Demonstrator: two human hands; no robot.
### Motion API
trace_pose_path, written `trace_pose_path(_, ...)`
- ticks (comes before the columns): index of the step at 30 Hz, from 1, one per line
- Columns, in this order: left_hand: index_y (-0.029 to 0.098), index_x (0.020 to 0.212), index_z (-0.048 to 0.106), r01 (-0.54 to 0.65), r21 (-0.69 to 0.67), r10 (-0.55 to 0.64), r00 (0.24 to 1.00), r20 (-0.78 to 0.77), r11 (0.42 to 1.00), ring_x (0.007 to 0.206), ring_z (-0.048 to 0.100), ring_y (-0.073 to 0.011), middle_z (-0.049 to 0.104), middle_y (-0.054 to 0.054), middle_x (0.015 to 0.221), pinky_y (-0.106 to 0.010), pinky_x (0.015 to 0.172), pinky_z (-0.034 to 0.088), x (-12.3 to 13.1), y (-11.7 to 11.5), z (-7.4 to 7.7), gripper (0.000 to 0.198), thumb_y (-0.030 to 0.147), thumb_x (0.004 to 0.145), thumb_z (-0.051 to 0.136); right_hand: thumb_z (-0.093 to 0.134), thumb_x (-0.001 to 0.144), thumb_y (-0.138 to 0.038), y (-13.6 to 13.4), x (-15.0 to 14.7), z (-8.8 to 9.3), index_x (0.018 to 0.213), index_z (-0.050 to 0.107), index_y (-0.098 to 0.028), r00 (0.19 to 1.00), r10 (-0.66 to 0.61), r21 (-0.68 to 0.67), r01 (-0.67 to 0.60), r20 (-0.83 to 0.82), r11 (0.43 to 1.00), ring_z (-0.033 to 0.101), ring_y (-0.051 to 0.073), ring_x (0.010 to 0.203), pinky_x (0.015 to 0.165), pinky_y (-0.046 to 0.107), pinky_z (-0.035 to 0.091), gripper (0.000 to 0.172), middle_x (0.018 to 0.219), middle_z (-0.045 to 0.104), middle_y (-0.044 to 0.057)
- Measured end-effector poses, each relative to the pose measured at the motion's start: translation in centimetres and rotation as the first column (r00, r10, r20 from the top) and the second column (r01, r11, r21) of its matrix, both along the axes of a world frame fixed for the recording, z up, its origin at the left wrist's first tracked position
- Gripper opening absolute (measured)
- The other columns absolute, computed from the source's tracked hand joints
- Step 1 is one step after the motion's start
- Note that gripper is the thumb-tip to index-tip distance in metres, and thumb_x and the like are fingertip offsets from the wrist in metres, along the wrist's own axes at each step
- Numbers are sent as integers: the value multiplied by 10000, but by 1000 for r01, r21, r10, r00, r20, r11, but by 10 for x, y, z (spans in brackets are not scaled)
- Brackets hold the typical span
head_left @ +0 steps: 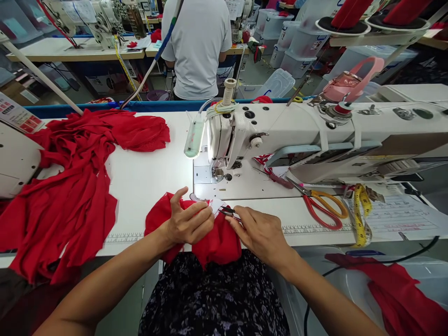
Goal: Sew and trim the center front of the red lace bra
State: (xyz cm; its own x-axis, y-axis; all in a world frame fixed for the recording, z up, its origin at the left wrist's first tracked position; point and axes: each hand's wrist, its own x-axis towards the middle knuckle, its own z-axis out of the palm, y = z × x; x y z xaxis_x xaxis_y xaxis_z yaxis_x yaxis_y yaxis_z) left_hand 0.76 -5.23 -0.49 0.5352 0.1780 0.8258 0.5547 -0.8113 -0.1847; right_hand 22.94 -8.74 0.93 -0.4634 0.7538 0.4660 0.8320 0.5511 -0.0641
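My left hand (191, 220) is closed on a bunched piece of red fabric (222, 242) at the table's front edge, its index finger raised. A small white piece (214, 205), perhaps a label, shows on the fabric by those fingertips. In my right hand (262, 231) is a pair of thread snips (229, 211), the dark blades pointing left at the white piece. Whether the blades touch it I cannot tell. Part of the fabric hangs over my lap. Just beyond my hands stands the white sewing machine (276, 126), with its presser foot (217, 174) above the needle plate.
Orange-and-red-handled scissors (325, 207), a yellow tape measure (360, 214) and papers (402, 212) lie to the right. Red fabric pieces (77, 182) are heaped on the left. A clear bin (336, 284) with red cloth stands below right. A person (198, 46) sits ahead.
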Motion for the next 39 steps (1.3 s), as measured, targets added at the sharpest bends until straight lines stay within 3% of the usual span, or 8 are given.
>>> trace_pose_path(9,199,701,604,-2,-10,2,1000,12,1000,746,695,-119,737,63,768,-616,1197,214,1,0,2,236,47,881,592,454,1039,-350,1,-1,-6,934,553,-191,994,23,-86,-32,-110,996,574,112,542,537,262,330,214,706,673,-19)
trace_pose_path(16,188,698,600,13,-8,-13,1000,17,1000,750,696,-130,730,53,763,-614,1198,202,1,1,2,229,32,865,594,485,1028,-322,0,-3,-12,877,555,-193,999,15,-15,-16,-39,1000,535,110,545,562,268,320,210,663,619,-24)
trace_pose_path(21,191,701,600,2,-2,-2,1000,20,1000,745,695,-122,734,59,759,-625,1194,204,1,0,0,227,50,878,589,431,1048,-308,-1,-3,-10,820,524,-201,996,25,-54,-30,-81,998,479,95,494,531,264,294,269,621,592,-44)
trace_pose_path(27,184,703,603,6,-11,-6,1000,18,1000,743,702,-122,742,51,759,-627,1203,182,1,1,0,225,47,881,593,459,1039,-326,-3,-3,-4,865,539,-190,999,-6,-30,4,-53,1000,535,99,529,551,264,306,235,663,621,-30)
trace_pose_path(39,191,713,613,0,-11,0,1000,3,1000,760,714,-132,753,51,774,-642,1207,172,0,0,-2,226,62,896,585,467,1033,-338,-4,-3,-3,833,532,-201,999,-38,6,38,37,999,506,109,509,542,277,297,251,631,568,-38)
